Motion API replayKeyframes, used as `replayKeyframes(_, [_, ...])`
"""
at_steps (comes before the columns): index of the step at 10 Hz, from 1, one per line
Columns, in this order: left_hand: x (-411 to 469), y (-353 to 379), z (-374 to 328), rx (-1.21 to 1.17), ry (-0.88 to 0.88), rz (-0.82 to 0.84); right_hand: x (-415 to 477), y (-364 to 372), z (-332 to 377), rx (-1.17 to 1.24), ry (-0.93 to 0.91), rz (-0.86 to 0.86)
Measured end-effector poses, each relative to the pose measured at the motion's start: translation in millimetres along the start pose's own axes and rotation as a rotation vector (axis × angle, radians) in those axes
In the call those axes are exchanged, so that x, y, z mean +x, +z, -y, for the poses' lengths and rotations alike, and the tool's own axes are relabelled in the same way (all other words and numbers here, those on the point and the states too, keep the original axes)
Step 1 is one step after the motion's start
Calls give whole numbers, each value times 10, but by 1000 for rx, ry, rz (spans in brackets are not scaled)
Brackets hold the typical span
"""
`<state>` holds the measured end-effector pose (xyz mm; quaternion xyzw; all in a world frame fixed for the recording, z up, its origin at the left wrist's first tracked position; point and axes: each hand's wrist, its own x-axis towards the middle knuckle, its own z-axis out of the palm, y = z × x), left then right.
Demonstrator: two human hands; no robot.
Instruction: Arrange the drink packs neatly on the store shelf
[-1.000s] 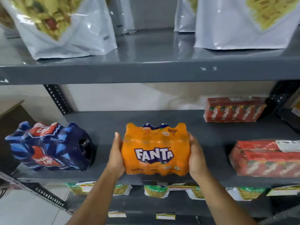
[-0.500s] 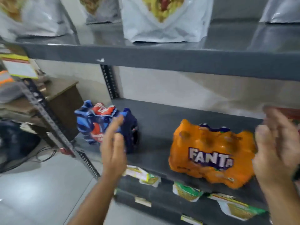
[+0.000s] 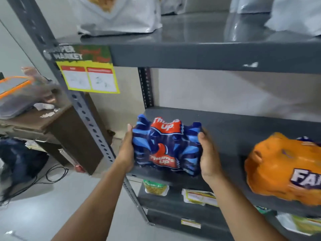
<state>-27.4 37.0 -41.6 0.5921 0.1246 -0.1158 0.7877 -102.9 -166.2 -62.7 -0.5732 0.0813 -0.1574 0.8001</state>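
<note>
A blue Thums Up drink pack [image 3: 166, 146] stands at the left front corner of the grey middle shelf [image 3: 231, 129]. My left hand [image 3: 127, 150] presses its left side and my right hand [image 3: 208, 157] presses its right side, so both hands grip it. An orange Fanta pack [image 3: 281, 169] rests on the same shelf to the right, apart from my hands and cut off by the frame edge.
White snack bags [image 3: 119, 13] stand on the top shelf. Small snack packets [image 3: 156, 186] lie on the shelf below. A perforated upright post [image 3: 90, 119] with a yellow price sign [image 3: 90, 79] runs at the left. A brown cabinet [image 3: 69, 133] and cables are left.
My hands let go of the Fanta pack and moved left. Both now grip the Thums Up pack. The view swung left.
</note>
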Motion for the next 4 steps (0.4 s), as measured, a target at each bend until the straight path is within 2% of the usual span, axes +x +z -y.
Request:
replayKeyframes(1, [38, -91, 110, 26, 8, 27, -45, 16, -44, 34, -49, -55])
replayKeyframes(2, [38, -154, 92, 52, 29, 18, -111, 83, 0, -88, -33, -62])
replayKeyframes(3, [-118, -149, 31, 156, 138, 42, -278, 94, 197, -224, -46, -74])
replayKeyframes(4, [-512, -112, -146, 296, 460, 45, -547, -40, 543, -231, -304, -296])
